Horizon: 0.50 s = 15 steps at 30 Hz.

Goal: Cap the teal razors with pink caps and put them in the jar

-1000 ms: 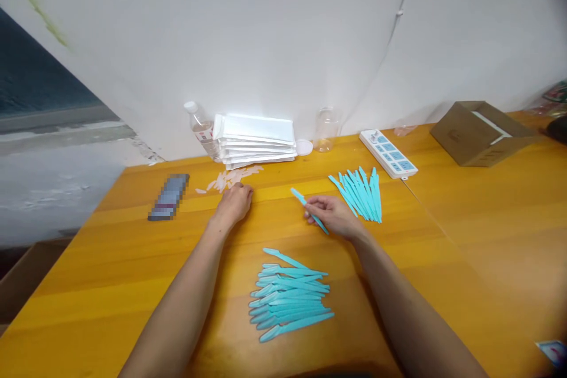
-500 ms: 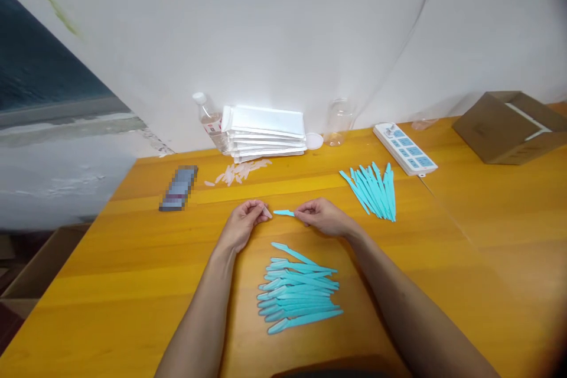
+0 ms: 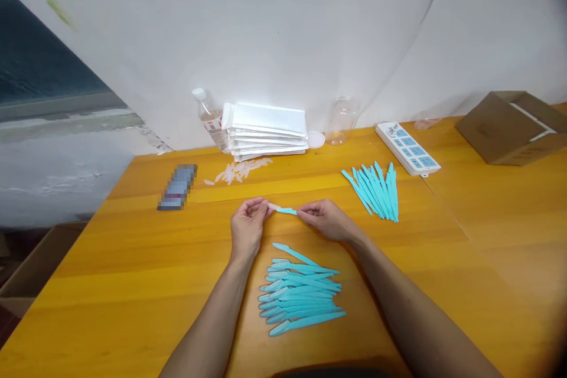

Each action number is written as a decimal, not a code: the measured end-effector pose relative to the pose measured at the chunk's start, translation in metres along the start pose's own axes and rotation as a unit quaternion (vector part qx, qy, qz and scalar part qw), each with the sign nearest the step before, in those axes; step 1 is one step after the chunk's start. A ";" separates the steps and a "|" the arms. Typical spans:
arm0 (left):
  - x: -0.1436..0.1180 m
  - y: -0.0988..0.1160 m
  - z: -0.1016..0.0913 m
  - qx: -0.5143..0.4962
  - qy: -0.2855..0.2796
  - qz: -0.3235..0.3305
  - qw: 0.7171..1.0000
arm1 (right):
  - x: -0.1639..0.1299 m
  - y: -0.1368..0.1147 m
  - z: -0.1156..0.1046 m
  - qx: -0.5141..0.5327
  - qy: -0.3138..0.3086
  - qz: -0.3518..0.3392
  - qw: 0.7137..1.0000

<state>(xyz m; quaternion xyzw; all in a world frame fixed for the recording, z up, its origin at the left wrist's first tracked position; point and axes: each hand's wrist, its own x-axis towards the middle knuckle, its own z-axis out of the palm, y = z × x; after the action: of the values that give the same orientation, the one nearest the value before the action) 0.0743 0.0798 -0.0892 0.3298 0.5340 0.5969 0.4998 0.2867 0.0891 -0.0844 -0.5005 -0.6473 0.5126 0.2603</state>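
My left hand [image 3: 248, 221] pinches a small clear plastic cover [image 3: 273, 207] between thumb and fingers. From the other side, my right hand [image 3: 325, 218] grips the handle of a turquoise eyebrow razor [image 3: 287, 211], its blade end pointing left. The cover's end meets or overlaps the razor's blade end; whether it is on the blade I cannot tell. Below my hands lies a pile of turquoise razors [image 3: 301, 292] with clear covers on their left ends. A second bunch of turquoise razors [image 3: 374, 192] lies to the right. Loose clear covers [image 3: 239, 171] are scattered beyond my left hand.
Along the wall stand a plastic bottle [image 3: 210, 121], a stack of white packets [image 3: 268, 130], a clear jar [image 3: 342, 121] with a white lid [image 3: 316, 140] beside it, a power strip [image 3: 407, 149] and a cardboard box [image 3: 500, 130]. A phone [image 3: 178, 187] lies at left.
My left hand has moved right and turned, bringing the clear cover to the razor's blade end. My right hand stays nearly in place with the razor.
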 end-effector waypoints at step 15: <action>-0.010 0.000 0.010 0.053 0.011 0.040 0.998 | -0.002 -0.003 -0.001 0.011 0.016 -0.012 1.000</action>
<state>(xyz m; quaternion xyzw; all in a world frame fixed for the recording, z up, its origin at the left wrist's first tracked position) 0.0869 0.0733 -0.0859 0.3709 0.5564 0.5909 0.4514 0.2874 0.0878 -0.0809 -0.4974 -0.6435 0.5087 0.2824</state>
